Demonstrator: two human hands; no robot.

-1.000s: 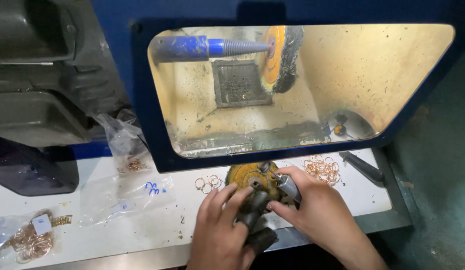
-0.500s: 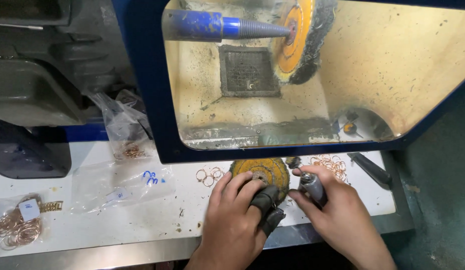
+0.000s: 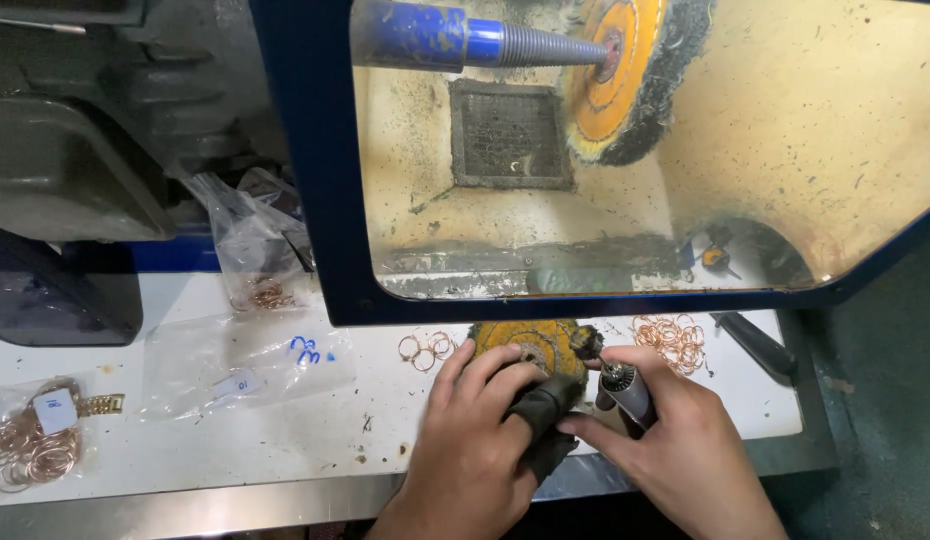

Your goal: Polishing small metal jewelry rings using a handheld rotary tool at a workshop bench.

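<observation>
I am resting my left hand (image 3: 480, 440) on a dark cloth pad (image 3: 545, 410), fingers curled down over it, at the near edge of the white bench (image 3: 285, 450). My right hand (image 3: 675, 450) is gripping a small rotary tool (image 3: 625, 385), fingers clamped around its barrel. Its long axis is slanting up and to the left, so the dark brush tip (image 3: 587, 343) is pointing at the yellow wheel (image 3: 530, 345) lying flat just beyond my left fingertips. My right hand is nearer the tip; loose copper rings (image 3: 670, 338) are lying just beside it.
</observation>
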